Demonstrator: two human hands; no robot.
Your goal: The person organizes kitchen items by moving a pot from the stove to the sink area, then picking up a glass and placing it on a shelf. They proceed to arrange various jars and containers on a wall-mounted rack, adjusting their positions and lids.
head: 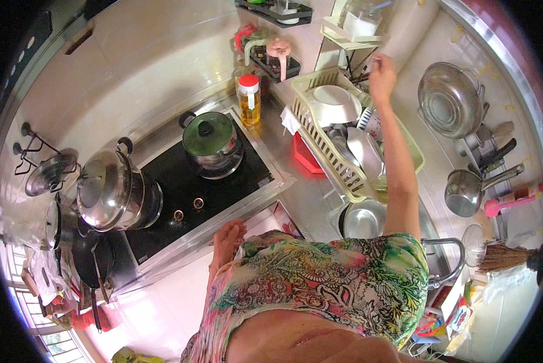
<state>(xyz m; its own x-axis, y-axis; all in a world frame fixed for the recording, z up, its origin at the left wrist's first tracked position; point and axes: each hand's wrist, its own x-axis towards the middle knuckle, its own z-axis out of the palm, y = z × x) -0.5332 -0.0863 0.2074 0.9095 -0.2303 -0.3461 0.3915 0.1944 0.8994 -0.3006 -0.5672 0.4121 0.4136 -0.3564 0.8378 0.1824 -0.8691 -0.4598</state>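
Observation:
My right hand (382,79) is stretched to the far end of a pale plastic dish rack (352,190), its fingers curled beside dark, thin utensils (364,72). Whether it grips one is too blurred to tell. White bowls (337,102) sit in the rack, one upside down, along with a patterned cup (370,121). My left hand (228,236) is loosely curled in front of my body, near the cooktop's front edge, and nothing shows in it. On the black cooktop (162,174) stand a small pot with a green-tinted lid (208,134) and a large lidded steel pot (106,190).
An oil bottle with a red cap (249,102) stands behind the cooktop. A small shelf with a glass jar (361,22) is above my right hand. A colander (451,100) and saucepan (464,193) hang at right. Below the rack is a metal basin (364,220), near a faucet (457,258).

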